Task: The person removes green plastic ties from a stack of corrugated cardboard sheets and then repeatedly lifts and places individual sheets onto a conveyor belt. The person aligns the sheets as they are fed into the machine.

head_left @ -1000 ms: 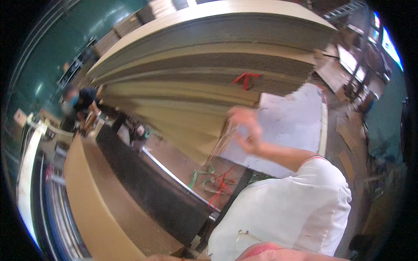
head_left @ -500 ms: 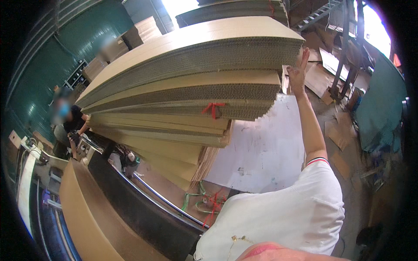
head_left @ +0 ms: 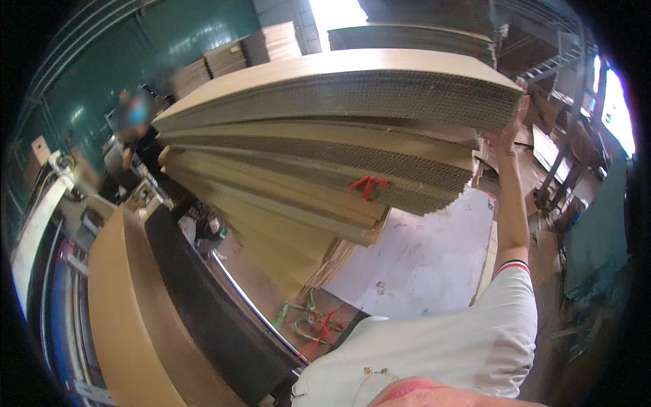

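Touching right corner of top corrugated cardboard stack point(head_left: 339, 98) with right hand point(head_left: 507, 132) | cannot tell if pinching or only pushing | stack's place: on top of lower cardboard stacks point(head_left: 319, 152) | poking out at their near edge: red tie point(head_left: 368, 182) | below their right corner: white sheet point(head_left: 420, 264)

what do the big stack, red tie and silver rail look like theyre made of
Big stack: corrugated cardboard, matt tan; fluting shows along its edges. Red tie: perhaps plastic strip, finish unclear; thin, loose ends. Rail: probably polished metal, judging by its bright highlight.
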The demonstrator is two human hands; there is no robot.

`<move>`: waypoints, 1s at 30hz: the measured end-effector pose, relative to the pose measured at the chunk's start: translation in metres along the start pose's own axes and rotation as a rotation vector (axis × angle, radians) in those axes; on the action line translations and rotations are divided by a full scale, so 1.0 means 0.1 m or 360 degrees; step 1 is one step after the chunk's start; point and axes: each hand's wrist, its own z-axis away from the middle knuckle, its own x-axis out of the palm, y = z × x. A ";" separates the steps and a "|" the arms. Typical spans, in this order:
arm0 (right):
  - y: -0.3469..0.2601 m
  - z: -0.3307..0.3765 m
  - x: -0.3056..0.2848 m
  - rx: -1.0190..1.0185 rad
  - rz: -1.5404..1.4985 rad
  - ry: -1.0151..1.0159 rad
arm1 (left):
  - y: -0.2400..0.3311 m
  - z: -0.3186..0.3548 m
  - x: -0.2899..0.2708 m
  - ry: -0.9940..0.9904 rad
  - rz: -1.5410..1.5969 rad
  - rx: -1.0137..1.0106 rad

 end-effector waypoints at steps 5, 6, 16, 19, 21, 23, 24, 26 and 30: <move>-0.97 -0.82 -0.30 -0.0118 -0.0450 0.0346 | 0.02 -0.01 0.04 0.0050 -0.0269 0.0111; -1.27 -0.93 -0.30 -0.0088 -0.0640 0.0434 | 0.02 -0.02 0.02 0.0051 -0.0353 0.0159; -4.58 -1.78 -1.13 -0.0374 -0.1315 0.0688 | 1.48 -1.42 -0.41 -0.1705 0.3419 -0.1930; -5.10 -1.59 -1.25 -0.0470 -0.1629 0.0535 | 1.85 -2.08 -0.67 -0.2299 0.3076 -0.1964; -5.28 -1.48 -1.26 -0.0448 -0.1581 0.0599 | 1.93 -2.26 -0.76 -0.2611 0.2795 -0.2008; -5.31 -1.43 -1.28 -0.0461 -0.1701 0.0566 | 1.73 -2.02 -0.49 -0.2294 0.2755 -0.1190; -5.25 -1.36 -1.34 -0.0487 -0.1852 0.0488 | 1.61 -1.87 -0.47 -0.2029 0.2640 -0.0603; -4.99 -1.15 -1.46 -0.0545 -0.2118 0.0476 | 1.53 -1.70 -0.31 -0.2315 0.2738 -0.0807; -4.25 -0.17 -1.07 0.1044 -0.1687 0.0980 | 1.18 -0.85 0.22 -0.2298 0.2621 -0.1937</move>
